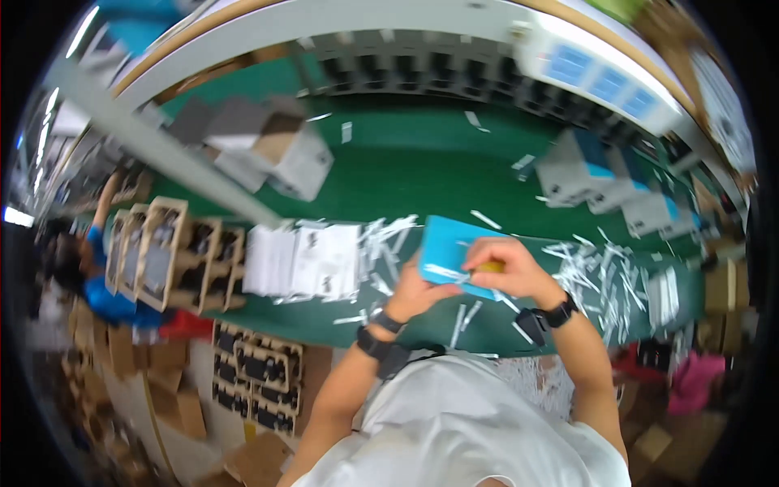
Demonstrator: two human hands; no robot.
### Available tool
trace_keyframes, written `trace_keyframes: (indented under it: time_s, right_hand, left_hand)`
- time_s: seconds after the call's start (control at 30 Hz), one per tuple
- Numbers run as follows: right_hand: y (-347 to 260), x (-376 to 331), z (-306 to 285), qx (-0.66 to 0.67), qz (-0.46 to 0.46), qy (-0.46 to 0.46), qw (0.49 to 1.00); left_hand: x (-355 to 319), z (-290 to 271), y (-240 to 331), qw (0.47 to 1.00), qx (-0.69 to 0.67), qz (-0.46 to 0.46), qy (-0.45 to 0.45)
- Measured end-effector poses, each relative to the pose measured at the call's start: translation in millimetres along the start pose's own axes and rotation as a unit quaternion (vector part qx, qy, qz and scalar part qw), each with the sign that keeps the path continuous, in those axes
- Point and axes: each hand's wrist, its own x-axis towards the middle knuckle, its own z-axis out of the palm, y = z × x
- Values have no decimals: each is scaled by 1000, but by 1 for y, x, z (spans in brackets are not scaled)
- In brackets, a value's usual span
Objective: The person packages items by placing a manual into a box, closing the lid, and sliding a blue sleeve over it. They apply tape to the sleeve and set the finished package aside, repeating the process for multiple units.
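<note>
Over the front of the green table, my left hand [415,290] grips the lower left corner of a bright blue, flat-faced box [450,235], thumb along its near edge. My right hand [513,272] is closed over the box's right side, fingers bent inward. A small yellow thing [492,266] shows between those fingers; its kind is hard to make out. Across the blue face near the fingers runs a whitish strip [445,272]. The far side of the box is hidden.
Loose white paper strips [596,280] litter the table. Left of me lie stacked printed sheets [324,260] and trays of black parts [162,256]. White boxes [296,162] stand farther back; blue-topped boxes [576,166] line the right. A person in blue [122,304] works at far left.
</note>
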Motion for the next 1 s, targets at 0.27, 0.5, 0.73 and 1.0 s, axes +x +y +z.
trace_keyframes:
  time_s: [0.27,0.5,0.73,1.0]
  right_hand:
    - [-10,-4,-2,-228,10,90,970]
    - [-11,2,12,-310,-52,45,948]
    - [-5,-12,4,-38,-57,86,994]
    - [6,-130,-68,-414,334,290,795]
  left_hand:
    - [1,-1,-16,998,56,7,-12]
    - [0,-2,-11,999,30,-30,-24]
    - [2,-11,-16,994,106,12,-30]
    - [15,8,5,960,162,182,137]
